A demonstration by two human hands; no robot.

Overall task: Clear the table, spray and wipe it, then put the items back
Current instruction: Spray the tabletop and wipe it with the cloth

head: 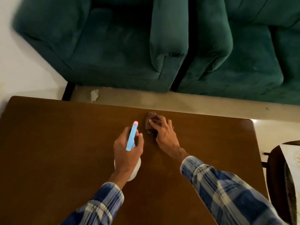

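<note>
A brown wooden table (65, 151) fills the lower half of the view. My left hand (126, 151) grips a spray bottle (131, 135) with a light blue head, a pink nozzle tip and a white body, held over the table's middle with the nozzle pointing away from me. Just to its right, my right hand (164, 133) presses a dark checked cloth (151, 120) flat onto the tabletop near the far edge, fingers spread over it. Both sleeves are blue plaid.
Two dark green sofa seats (129, 46) stand just beyond the table's far edge. A crumpled white scrap (94, 95) lies on the floor between sofa and table. A dark stool or chair with a pale cover (285, 168) stands at the table's right side.
</note>
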